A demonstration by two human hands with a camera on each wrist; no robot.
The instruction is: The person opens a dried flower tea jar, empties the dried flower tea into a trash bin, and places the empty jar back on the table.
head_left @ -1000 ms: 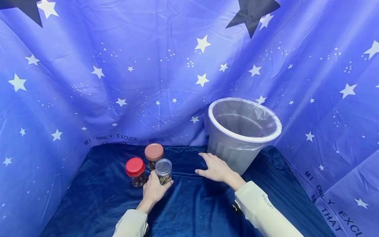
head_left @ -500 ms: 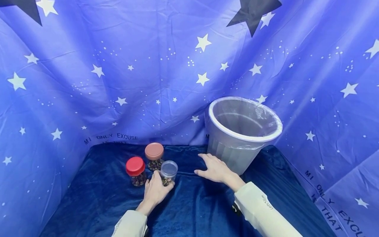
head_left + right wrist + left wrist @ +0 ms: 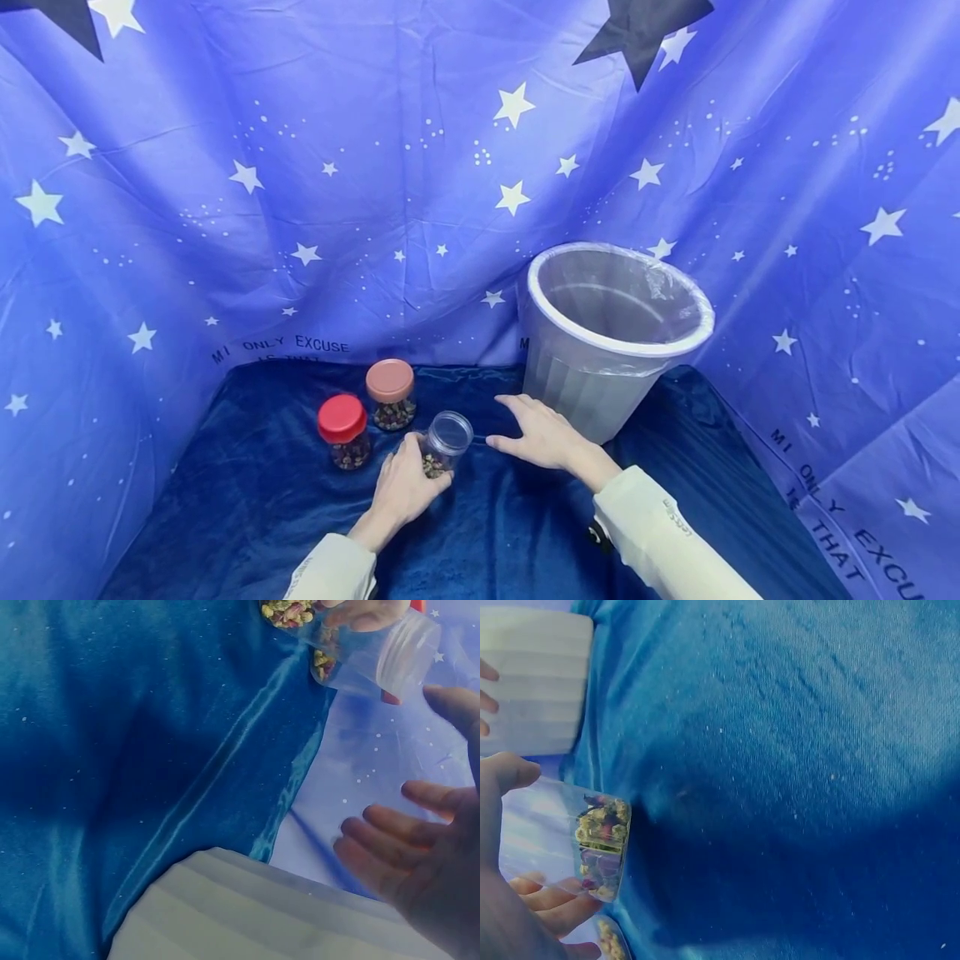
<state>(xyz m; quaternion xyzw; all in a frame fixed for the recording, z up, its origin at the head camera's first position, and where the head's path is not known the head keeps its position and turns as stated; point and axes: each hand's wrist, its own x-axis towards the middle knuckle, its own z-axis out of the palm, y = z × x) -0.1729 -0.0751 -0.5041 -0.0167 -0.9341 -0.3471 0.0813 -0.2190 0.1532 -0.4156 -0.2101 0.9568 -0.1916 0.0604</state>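
Gripping the clear jar (image 3: pixel 451 432) with the curled fingers of the left hand (image 3: pixel 406 485); carried rightward over the past second, away from the red-lidded jar (image 3: pixel 343 423) and pink-lidded jar (image 3: pixel 391 387), and now tipped toward the right hand (image 3: pixel 546 435), so apparently singled out from the group. On that right side, loosely spread and holding nothing, in front of the bin (image 3: pixel 603 387). Partly hidden by the gripping fingers: the dried contents (image 3: pixel 604 825). Hard to make out: any gap above the blue cloth (image 3: pixel 495 542), any clear cap.
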